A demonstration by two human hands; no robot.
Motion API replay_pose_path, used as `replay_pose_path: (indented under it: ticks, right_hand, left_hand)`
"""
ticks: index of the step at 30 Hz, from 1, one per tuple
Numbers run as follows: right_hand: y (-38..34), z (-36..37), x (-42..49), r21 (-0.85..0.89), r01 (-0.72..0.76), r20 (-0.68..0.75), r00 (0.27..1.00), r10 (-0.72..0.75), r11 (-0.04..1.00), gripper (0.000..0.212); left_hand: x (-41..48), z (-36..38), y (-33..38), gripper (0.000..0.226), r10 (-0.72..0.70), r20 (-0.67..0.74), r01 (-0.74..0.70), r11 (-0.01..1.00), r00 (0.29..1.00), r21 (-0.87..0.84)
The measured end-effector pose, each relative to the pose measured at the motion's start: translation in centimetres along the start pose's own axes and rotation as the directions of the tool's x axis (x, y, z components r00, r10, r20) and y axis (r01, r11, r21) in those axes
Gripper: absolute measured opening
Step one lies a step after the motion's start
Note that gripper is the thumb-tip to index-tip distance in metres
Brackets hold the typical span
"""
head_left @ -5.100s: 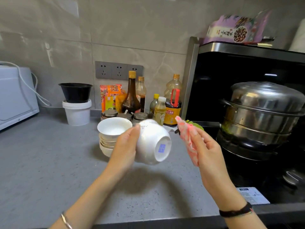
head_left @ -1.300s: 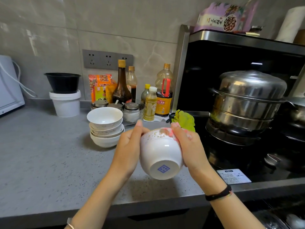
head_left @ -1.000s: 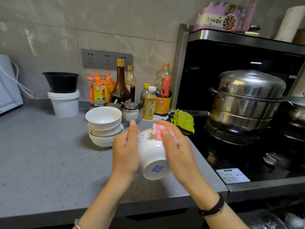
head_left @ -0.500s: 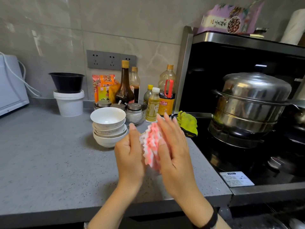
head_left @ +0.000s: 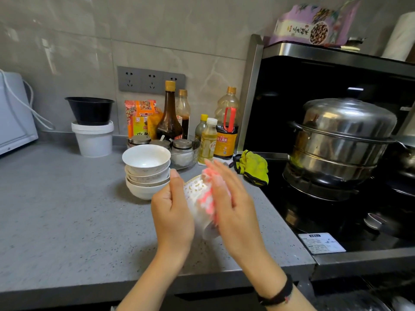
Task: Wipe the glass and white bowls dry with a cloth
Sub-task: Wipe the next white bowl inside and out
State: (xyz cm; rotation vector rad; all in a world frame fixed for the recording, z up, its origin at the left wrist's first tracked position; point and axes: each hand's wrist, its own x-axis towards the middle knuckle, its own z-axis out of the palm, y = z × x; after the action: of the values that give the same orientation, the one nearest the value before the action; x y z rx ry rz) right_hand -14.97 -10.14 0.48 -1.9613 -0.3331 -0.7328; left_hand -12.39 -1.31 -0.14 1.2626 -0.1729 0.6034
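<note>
Head view: white bowl (head_left: pixel 195 189) held over the table (head_left: pixel 67 221).
Left hand (head_left: pixel 173 213) gripping it; right hand (head_left: pixel 235 213) flat, pressing pink cloth (head_left: pixel 207 199) against it.

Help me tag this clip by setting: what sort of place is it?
Most likely a home kitchen: a steamer pot on a black cooktop, sauce bottles by the tiled wall, and stacked white bowls on the counter.

A big shiny pot (head_left: pixel 343 140) sat on the black stove (head_left: pixel 314 212). A black tub (head_left: pixel 89 110) stood on a white bucket (head_left: pixel 93 142) by the wall. Brown bottles (head_left: pixel 169 115) stood behind little jars (head_left: pixel 182 145). A yellow rag (head_left: pixel 254 167) lay beside the stove.
</note>
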Motion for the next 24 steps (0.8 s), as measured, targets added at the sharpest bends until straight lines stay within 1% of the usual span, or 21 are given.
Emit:
replay_pose_path:
  ticks: [1,2,3,4,5,6,7,8,9,10,13,15,17,19,21,23,24]
  right_hand:
    - [-0.2,0.3,-0.4,-0.168,0.092,-0.001,0.996,-0.093,0.982,0.035]
    - [-0.1,0.4,-0.5,-0.297,0.170,0.006,0.984,-0.176,0.940,0.039]
    - [0.0,0.3,-0.3,-0.348,0.207,0.014,0.976,-0.216,0.914,0.041]
    - [0.0,0.1,-0.1,-0.324,0.202,0.013,0.978,-0.210,0.924,0.041]
    - [-0.1,-0.2,0.2,-0.232,0.165,0.002,0.986,-0.170,0.958,0.040]
    - [0.0,-0.6,0.5,-0.098,0.111,-0.012,0.994,-0.113,0.989,0.038]
    - [-0.2,-1.0,0.8,0.058,0.040,-0.009,0.999,-0.039,0.998,0.034]
    - [-0.2,-1.4,1.1,0.203,-0.050,0.027,0.999,0.045,0.978,0.032]
    - [-0.1,-1.6,1.3,0.307,-0.138,0.080,0.990,0.119,0.942,0.032]
    - [0.1,-1.8,1.4,0.359,-0.201,0.119,0.978,0.169,0.912,0.031]
    - [0.6,-2.2,1.6,0.435,-0.301,0.149,0.953,0.262,0.849,0.033]
    - [1.1,-2.3,1.6,0.528,-0.364,0.159,0.930,0.331,0.768,0.037]
    - [1.4,-2.2,1.3,0.603,-0.434,0.188,0.893,0.410,0.669,0.042]
    - [1.6,-2.1,1.2,0.635,-0.470,0.190,0.864,0.466,0.613,0.054]
    - [1.4,-2.3,1.3,0.636,-0.468,0.176,0.862,0.474,0.614,0.058]
    - [1.2,-3.0,1.5,0.583,-0.456,0.176,0.879,0.444,0.672,0.051]
    - [1.1,-3.4,1.6,0.536,-0.445,0.184,0.891,0.415,0.717,0.047]
  left_hand:
    - [-0.1,0.0,0.0,0.059,0.014,0.016,-0.014,1.000,1.000,0.010]
    - [-0.1,0.0,0.1,0.057,0.026,0.035,-0.026,1.000,0.999,0.016]
    - [-0.2,0.0,0.1,0.056,0.029,0.052,-0.030,0.999,0.998,0.017]
    - [-0.2,0.1,0.1,0.057,0.021,0.064,-0.022,1.000,0.998,0.015]
    - [-0.2,0.1,0.2,0.058,-0.001,0.072,0.001,1.000,0.997,0.005]
    - [-0.1,0.0,0.4,0.059,-0.036,0.074,0.037,0.999,0.997,-0.019]
    - [0.1,0.0,0.4,0.059,-0.075,0.075,0.078,0.996,0.994,-0.046]
    - [0.2,0.0,0.5,0.056,-0.115,0.078,0.120,0.991,0.990,-0.062]
    - [0.3,-0.1,0.5,0.053,-0.157,0.075,0.162,0.984,0.985,-0.072]
    - [0.3,-0.3,0.6,0.048,-0.197,0.068,0.202,0.976,0.978,-0.082]
    - [0.4,-0.5,0.6,0.037,-0.283,0.047,0.287,0.950,0.958,-0.126]
    - [0.4,-0.6,0.7,0.034,-0.320,0.040,0.323,0.934,0.946,-0.156]
    - [0.5,-0.6,0.5,0.038,-0.359,0.047,0.360,0.908,0.932,-0.216]
    - [0.4,-0.8,0.3,0.045,-0.378,0.092,0.389,0.895,0.921,-0.221]
    - [0.5,-1.0,0.1,0.044,-0.362,0.140,0.378,0.919,0.922,-0.113]
    - [0.9,-1.3,0.2,0.047,-0.337,0.208,0.335,0.941,0.918,0.047]
    - [1.1,-1.5,0.3,0.052,-0.319,0.233,0.305,0.948,0.919,0.095]
